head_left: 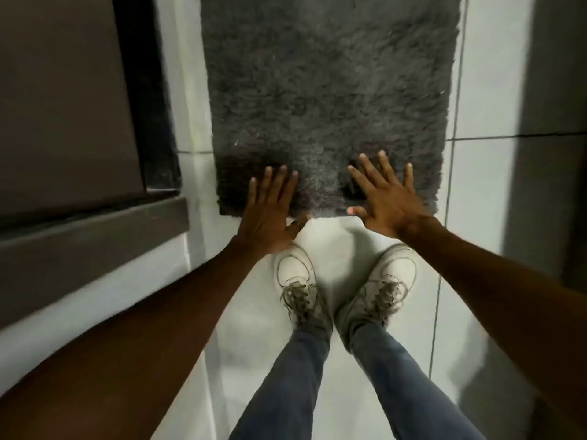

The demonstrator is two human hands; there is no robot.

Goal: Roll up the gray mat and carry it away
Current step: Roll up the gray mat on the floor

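Note:
A shaggy gray mat (330, 90) lies flat on the white tiled floor and runs from just ahead of my feet out past the top of the view. My left hand (270, 211) hovers over the mat's near left corner, palm down, fingers spread, holding nothing. My right hand (387, 195) is spread the same way over the near right part of the mat's edge. Whether the fingertips touch the pile I cannot tell. The mat's far end is out of view.
My two feet in white sneakers (346, 281) stand on the tiles just behind the mat's near edge. A dark door or cabinet with a black frame (139, 90) and a gray ledge (89, 249) lies to the left. A gray wall (552, 122) rises on the right.

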